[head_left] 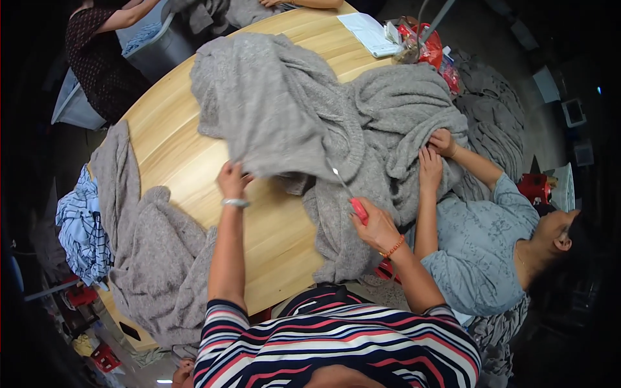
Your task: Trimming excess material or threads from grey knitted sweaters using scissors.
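A grey knitted sweater is spread over the table in front of me. At its near edge my left hand is closed on the knit, with the cloth stretched out from the fingers. My right hand grips the red handle of a thin metal-shafted tool. The tool's pale, shiny tip lies against the sweater near its ribbed band; the tip's exact shape is too small to tell. Under and beside the right hand lies more grey knitwear.
On the round wooden table, more grey sweaters lie at left, beside blue checked cloth. A co-worker's hands handle grey knitwear at right. Papers and a red basket are far right. Other people stand across.
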The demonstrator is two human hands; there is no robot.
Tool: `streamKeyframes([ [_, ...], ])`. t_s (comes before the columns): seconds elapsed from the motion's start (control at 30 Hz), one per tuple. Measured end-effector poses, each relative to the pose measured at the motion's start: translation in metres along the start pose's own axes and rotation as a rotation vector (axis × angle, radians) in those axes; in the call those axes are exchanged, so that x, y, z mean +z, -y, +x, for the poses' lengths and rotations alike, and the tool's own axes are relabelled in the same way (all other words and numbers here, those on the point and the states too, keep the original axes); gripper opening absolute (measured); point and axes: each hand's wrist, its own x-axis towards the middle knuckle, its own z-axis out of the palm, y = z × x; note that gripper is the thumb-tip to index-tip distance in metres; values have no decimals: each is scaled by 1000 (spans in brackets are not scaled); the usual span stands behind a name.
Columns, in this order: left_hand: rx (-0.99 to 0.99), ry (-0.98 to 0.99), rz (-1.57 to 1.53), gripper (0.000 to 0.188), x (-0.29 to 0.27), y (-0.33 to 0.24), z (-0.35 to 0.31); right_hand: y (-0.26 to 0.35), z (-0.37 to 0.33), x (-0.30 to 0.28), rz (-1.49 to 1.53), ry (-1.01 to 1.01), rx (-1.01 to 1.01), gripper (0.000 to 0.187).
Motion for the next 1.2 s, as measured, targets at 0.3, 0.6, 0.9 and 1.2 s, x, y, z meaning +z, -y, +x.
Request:
streamKeyframes([
  [0.3, 209, -38, -385, 29, -191, -64, -93, 57, 17, 32, -81, 231, -83, 35],
  [0.6, 345, -357, -330, 42, -242, -102, -212, 94, 14, 95, -131, 358, -246, 33],
  [0.9, 477, -124, 475, 41, -144, -82, -135, 96, -9, 96, -233, 476, -209, 36],
  [1.2, 845, 196, 1431, 48, -96, 71, -59, 89, -10, 75, -350, 498, -119, 33],
])
